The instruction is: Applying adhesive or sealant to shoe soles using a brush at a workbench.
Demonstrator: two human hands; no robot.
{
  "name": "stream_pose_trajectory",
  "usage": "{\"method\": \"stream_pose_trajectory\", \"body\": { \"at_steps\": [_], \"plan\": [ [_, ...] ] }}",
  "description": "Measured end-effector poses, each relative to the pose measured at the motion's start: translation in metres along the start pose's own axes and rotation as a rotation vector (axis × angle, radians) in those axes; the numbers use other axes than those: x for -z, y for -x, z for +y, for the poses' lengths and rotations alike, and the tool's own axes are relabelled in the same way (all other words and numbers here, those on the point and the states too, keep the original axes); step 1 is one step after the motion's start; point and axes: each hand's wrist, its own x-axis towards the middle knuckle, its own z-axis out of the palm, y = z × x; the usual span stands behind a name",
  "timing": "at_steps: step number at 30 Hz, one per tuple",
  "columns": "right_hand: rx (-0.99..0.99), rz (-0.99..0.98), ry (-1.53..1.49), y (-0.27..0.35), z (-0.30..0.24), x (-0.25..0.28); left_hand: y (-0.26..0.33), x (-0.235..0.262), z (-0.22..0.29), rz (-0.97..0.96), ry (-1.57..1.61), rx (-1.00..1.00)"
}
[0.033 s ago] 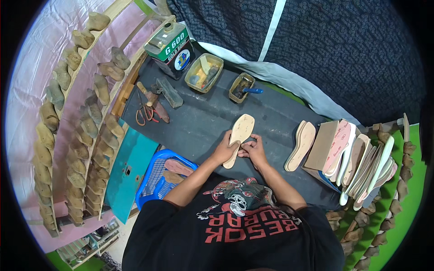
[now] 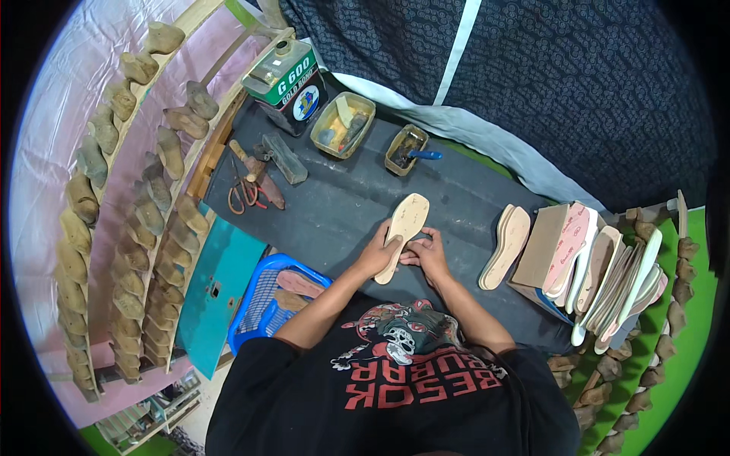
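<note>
A pale tan shoe insole [image 2: 407, 218] with small dark marks on it is tilted over the table in front of me. My left hand [image 2: 379, 251] grips its narrow middle, thumb on top and fingers underneath. Close against the insole's right edge is my right hand [image 2: 425, 252], its fingers curled in. Whatever lies between those fingers is hidden. To the right, a small stack of similar insoles [image 2: 505, 247] lies on the dark table.
Beyond my hands stand a glue can [image 2: 281, 83], a tub [image 2: 344, 125] and a smaller tub with a blue-handled brush [image 2: 407, 149]. Scissors [image 2: 242, 194] lie left. A blue basket [image 2: 249, 304] sits beside me; an insole-filled box [image 2: 541, 247] stands right. Wooden shoe lasts [image 2: 80, 194] line racks.
</note>
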Motion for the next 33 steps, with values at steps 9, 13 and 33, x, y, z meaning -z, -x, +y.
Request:
{"method": "stream_pose_trajectory", "body": {
  "at_steps": [9, 13, 33],
  "plan": [
    [0.325, 0.2, 0.178, -0.063, -0.042, 0.0, -0.013, 0.033, 0.001, -0.233, 0.704, 0.354],
    [0.464, 0.216, 0.191, -0.091, -0.09, -0.025, -0.015, 0.04, -0.015, -0.248, 0.828, 0.363],
    [0.72, 0.208, 0.373, -0.112, -0.104, -0.035, -0.008, 0.044, -0.024, -0.243, 0.957, 0.315]
  ]
}}
